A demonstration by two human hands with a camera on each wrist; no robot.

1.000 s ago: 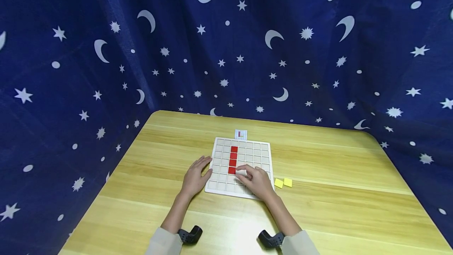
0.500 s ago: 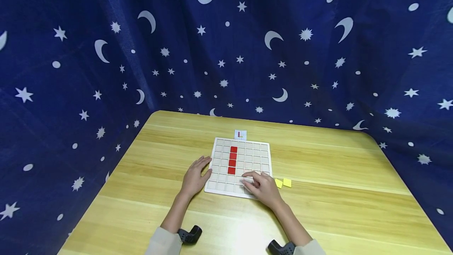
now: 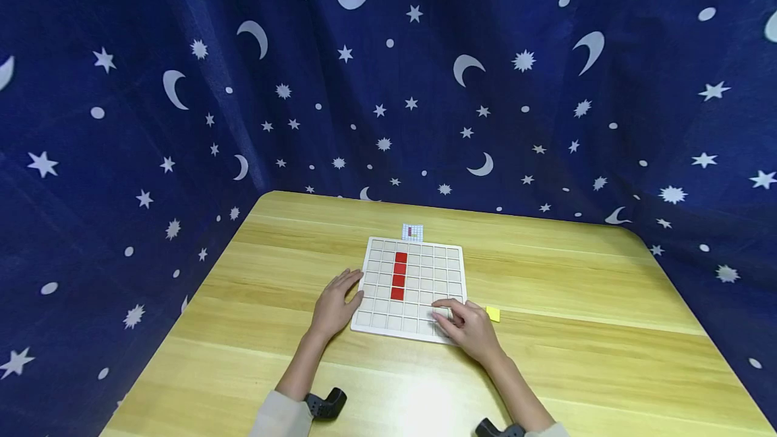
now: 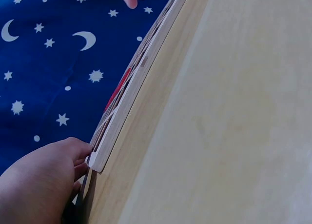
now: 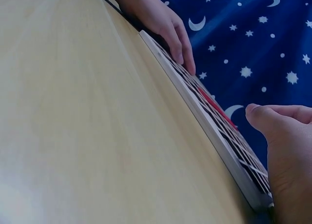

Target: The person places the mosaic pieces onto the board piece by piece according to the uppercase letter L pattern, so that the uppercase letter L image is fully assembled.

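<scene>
A white grid board (image 3: 379,312) lies on the wooden table, with several red tiles (image 3: 398,275) in one column of its squares. My left hand (image 3: 330,305) rests against the board's left edge, its thumb and fingertips touching the rim; the left wrist view shows the same hand (image 4: 41,180) at the board's corner. Above the board's lower right part hovers my right hand (image 3: 472,330), fingers bent loosely and thumb apart from the index finger. Nothing shows between them in the right wrist view either. Just right of that hand lies a yellow tile (image 3: 493,314).
A small card (image 3: 413,232) printed with a grid and a coloured pattern lies behind the board's far edge. The wooden table (image 3: 291,235) extends on both sides. A blue curtain (image 3: 388,73) with moons and stars hangs behind it.
My right hand has drawn back from beside the red tiles toward the board's right edge, where it now covers one of the two yellow tiles. The left hand keeps its place.
</scene>
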